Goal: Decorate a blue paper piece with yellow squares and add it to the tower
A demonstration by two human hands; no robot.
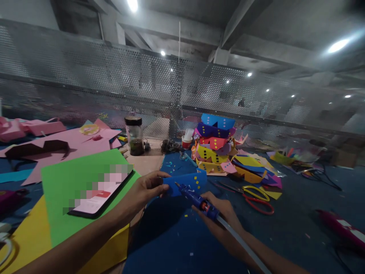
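My left hand (151, 185) pinches the left end of a blue paper strip (186, 179), which is curved and carries small yellow squares toward its right end. In my right hand (221, 211) is a blue hot glue gun (201, 201), with a long pale glue stick (242, 243) coming out of its back end. The gun's nozzle points up and left, close in front of the strip near my left fingers. Whether the tip touches the paper I cannot tell. Small yellow paper bits (186, 215) lie on the blue table surface below.
A phone (97, 201) rests on green paper (65, 179) at left. Behind stand a lidded jar (136, 137) and a stack of decorated paper bands (215, 142). Scissors with yellow and red handles (258, 198) lie right of my hands. A magenta tool (342, 226) sits far right.
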